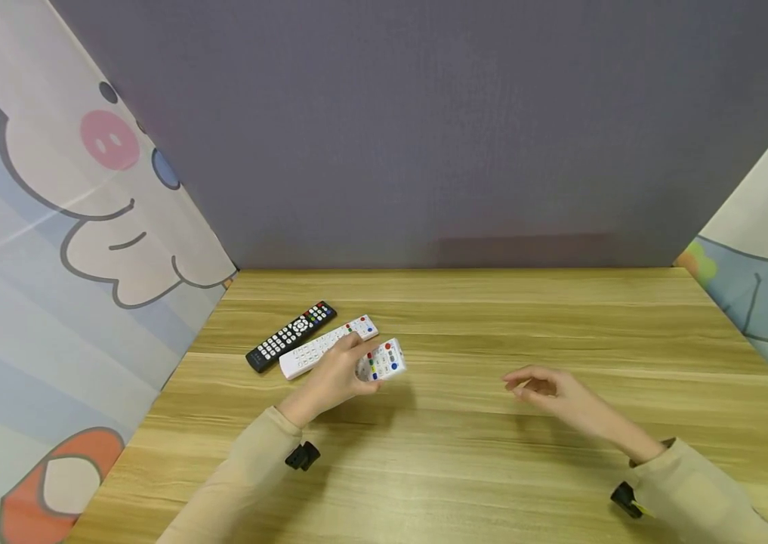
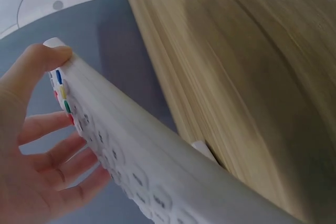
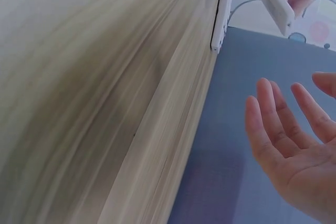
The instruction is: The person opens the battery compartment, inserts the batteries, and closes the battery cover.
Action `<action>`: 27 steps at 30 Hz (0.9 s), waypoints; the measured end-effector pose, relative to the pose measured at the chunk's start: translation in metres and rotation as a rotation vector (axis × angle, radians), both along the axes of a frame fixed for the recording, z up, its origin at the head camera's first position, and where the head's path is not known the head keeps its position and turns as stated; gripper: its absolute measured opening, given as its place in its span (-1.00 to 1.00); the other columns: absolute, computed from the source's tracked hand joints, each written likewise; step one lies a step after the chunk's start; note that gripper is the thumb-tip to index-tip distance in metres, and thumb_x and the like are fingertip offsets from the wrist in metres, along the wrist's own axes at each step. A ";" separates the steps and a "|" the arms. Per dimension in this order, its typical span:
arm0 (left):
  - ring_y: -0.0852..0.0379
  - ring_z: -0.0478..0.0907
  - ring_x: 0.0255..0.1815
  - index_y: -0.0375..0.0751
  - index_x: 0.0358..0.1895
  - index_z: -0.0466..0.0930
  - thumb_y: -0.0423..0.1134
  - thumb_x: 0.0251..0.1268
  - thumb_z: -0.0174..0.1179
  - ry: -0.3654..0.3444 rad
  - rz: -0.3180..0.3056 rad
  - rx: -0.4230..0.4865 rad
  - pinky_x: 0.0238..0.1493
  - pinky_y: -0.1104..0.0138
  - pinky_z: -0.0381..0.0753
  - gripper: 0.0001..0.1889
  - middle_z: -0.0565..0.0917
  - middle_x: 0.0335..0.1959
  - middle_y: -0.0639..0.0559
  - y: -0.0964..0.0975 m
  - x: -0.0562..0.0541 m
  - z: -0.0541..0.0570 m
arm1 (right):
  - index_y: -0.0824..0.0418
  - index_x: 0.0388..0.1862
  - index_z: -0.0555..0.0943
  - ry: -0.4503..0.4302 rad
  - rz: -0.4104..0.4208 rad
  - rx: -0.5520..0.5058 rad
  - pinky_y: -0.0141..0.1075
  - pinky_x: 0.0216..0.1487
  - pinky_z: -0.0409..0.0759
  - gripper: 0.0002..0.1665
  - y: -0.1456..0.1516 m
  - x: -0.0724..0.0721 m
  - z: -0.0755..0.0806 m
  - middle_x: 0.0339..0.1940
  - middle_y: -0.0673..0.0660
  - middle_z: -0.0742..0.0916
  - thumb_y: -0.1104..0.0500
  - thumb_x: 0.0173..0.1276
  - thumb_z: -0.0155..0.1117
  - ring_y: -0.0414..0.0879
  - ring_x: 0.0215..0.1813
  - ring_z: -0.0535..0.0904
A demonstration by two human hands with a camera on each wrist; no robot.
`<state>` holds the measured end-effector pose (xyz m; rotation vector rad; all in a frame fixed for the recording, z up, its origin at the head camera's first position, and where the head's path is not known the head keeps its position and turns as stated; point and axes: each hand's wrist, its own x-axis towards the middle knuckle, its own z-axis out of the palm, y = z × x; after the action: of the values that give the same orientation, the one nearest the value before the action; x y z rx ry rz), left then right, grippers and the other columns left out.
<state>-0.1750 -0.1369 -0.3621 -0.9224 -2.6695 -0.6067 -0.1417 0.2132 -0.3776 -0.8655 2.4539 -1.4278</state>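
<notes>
My left hand [image 1: 337,375] grips a white remote control [image 1: 385,360] by its edges, thumb on one side and fingers on the other. In the left wrist view that remote [image 2: 136,124] slants across the picture, its coloured buttons near the thumb. It is held above the table. Just behind the hand a second white remote [image 1: 302,358] lies on the wood, partly covered by the fingers. A black remote [image 1: 291,337] lies beside it, farther left. My right hand [image 1: 556,394] hovers over the right part of the table, fingers loosely bent, holding nothing.
The wooden table [image 1: 465,468] runs back to a grey panel [image 1: 424,136]. Cartoon-printed curtains [image 1: 37,264] hang at the left and right sides. A small black wrist device [image 1: 303,455] sits below the left cuff, and another [image 1: 626,500] by the right cuff.
</notes>
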 end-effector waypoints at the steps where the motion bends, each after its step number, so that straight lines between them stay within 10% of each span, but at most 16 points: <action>1: 0.24 0.23 -0.51 -0.32 -0.04 0.53 -0.20 -0.33 0.41 0.002 0.003 -0.018 -0.61 0.52 0.31 -0.39 0.43 -0.44 -0.05 -0.001 -0.001 -0.001 | 0.42 0.01 0.44 0.003 -0.002 -0.004 -0.28 -0.25 0.62 -0.69 0.001 -0.001 0.000 -0.11 0.34 0.58 0.28 0.34 -0.01 -0.12 -0.20 0.58; 27: 0.17 0.29 -0.46 -0.38 -0.06 0.52 -0.18 -0.27 0.39 -0.111 0.072 -0.140 -0.53 0.41 0.46 -0.42 0.42 -0.42 -0.03 -0.001 -0.019 -0.025 | 0.29 -0.02 0.50 0.065 -0.154 0.142 -0.37 -0.30 0.58 -0.70 0.010 -0.003 -0.005 -0.14 0.20 0.63 0.19 0.33 0.03 -0.27 -0.23 0.52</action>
<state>-0.1938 -0.1383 -0.3870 -0.8460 -2.8619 -0.4737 -0.1448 0.2231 -0.3823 -0.7179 2.6841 -1.2693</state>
